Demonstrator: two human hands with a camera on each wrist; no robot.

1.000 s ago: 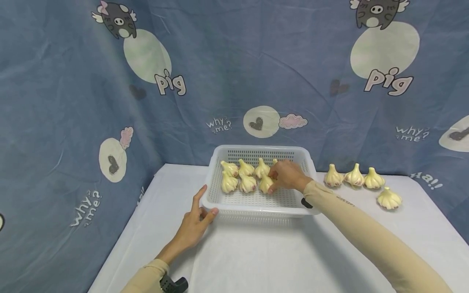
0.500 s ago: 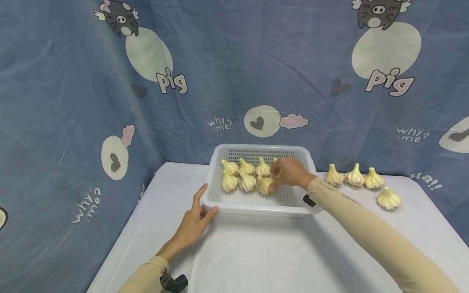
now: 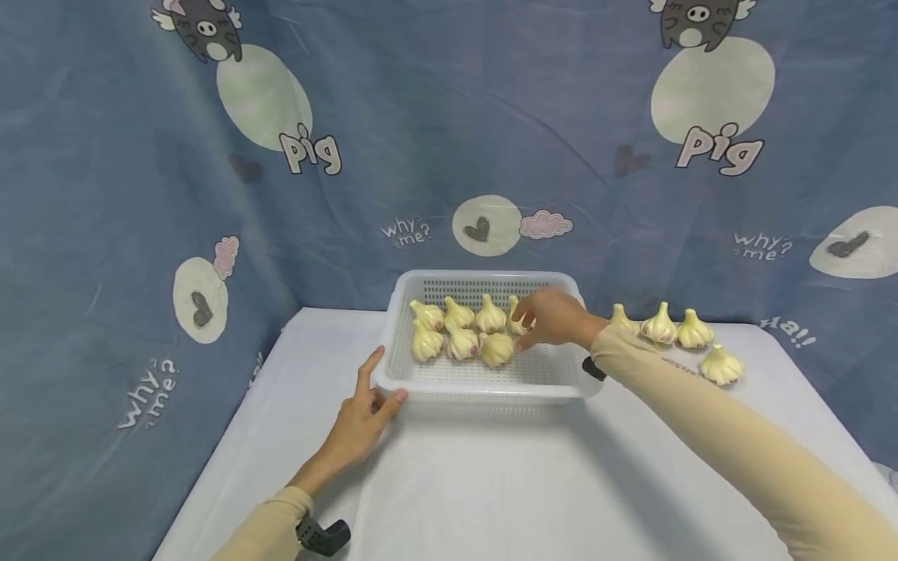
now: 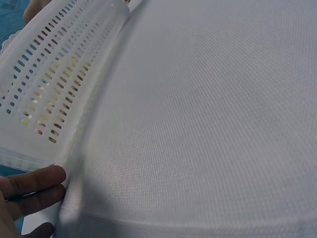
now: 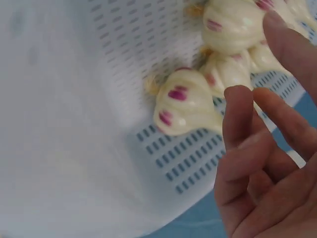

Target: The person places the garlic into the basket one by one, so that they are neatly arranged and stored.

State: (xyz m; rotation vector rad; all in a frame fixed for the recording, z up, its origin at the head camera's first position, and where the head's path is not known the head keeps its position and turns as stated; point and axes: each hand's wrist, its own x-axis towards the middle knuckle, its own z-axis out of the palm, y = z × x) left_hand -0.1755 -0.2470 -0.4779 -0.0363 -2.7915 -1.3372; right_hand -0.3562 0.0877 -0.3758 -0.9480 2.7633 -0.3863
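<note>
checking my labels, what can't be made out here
Head: part of the back-right bulb in the basket, behind the right hand.
Head: base of the leftmost loose bulb, behind the right sleeve.
Left wrist: much of left hand, cut by left edge.
Right wrist: stem tip of lowest bulb, behind fingers.

"How many garlic bulbs [image 3: 462, 343] can you count in the head view?"
"Eleven visible: seven in one white basket [image 3: 484, 392] at the centre, four on one table [image 3: 435, 483] at the right."
"In rows?"
"Inside, four behind, three in front."
"Hands?"
"Two: left hand [image 3: 358, 425] lower left of centre, right hand [image 3: 554, 318] right of centre."
"Printed pigs?"
"Two, one upper left [image 3: 206, 29], one upper right."
"Pink clouds [image 3: 546, 224]?"
"Two."
</note>
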